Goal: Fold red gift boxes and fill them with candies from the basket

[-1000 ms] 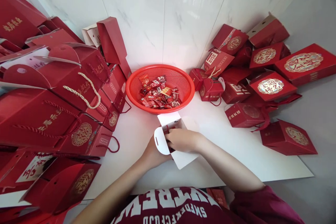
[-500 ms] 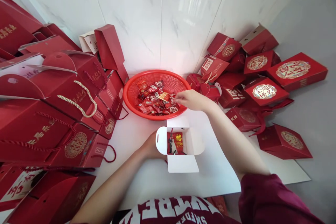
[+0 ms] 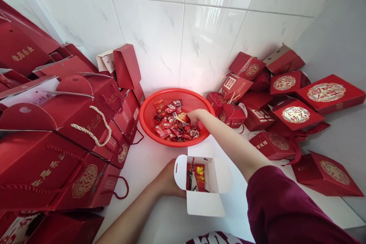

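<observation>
An open gift box (image 3: 205, 204), white inside with its flaps spread, stands on the white tabletop. Inside it lies a red packet (image 3: 200, 175) with gold lettering and a printed figure. My left hand (image 3: 171, 179) is wrapped round the box's left side, its fingertips hidden behind a flap. Beyond the box is a red plastic basket (image 3: 148, 137) holding many wrapped sweets (image 3: 168, 127). My right hand (image 3: 197, 116) reaches down into the basket's right part, fingers bent together among the sweets. What they pinch, if anything, is hidden.
Red gift boxes with rope handles (image 3: 94, 126) are stacked along the left. More red boxes (image 3: 296, 114) lie in a loose heap on the right. A tiled wall (image 3: 151, 45) rises behind the basket.
My right hand has gone from above the basket's right rim down into the sweets. The whole view has tilted up slightly. My left hand stays at the box.
</observation>
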Demonstrator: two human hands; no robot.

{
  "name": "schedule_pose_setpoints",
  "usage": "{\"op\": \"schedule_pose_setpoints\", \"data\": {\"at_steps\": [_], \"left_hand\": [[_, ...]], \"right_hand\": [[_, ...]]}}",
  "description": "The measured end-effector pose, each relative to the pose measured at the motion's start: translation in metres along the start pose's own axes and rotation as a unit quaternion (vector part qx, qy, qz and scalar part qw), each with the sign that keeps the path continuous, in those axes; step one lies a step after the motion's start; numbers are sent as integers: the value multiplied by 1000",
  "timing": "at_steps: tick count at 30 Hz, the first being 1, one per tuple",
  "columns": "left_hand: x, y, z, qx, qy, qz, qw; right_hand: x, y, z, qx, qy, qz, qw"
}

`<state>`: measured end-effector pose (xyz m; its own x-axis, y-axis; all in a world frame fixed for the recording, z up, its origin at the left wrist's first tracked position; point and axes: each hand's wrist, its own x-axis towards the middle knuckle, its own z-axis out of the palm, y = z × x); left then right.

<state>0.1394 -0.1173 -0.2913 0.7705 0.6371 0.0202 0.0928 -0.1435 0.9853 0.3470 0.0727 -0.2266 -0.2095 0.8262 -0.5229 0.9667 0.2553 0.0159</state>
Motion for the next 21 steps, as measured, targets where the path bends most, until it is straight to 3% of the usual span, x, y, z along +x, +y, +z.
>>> {"op": "schedule_pose_setpoints", "data": {"at_steps": [8,13,17,21], "left_hand": [[0,-2,3,32,21,-14,999],[-2,4,4,8,17,-12,1000],[-3,9,9,3,27,-8,1000],[-3,8,11,14,30,-17,999]], "right_hand": [[10,3,13,-15,-37,15,999],[-9,11,8,-16,38,25,999],[-34,9,20,-27,106,47,993],[-46,4,34,-35,111,63,991]]}}
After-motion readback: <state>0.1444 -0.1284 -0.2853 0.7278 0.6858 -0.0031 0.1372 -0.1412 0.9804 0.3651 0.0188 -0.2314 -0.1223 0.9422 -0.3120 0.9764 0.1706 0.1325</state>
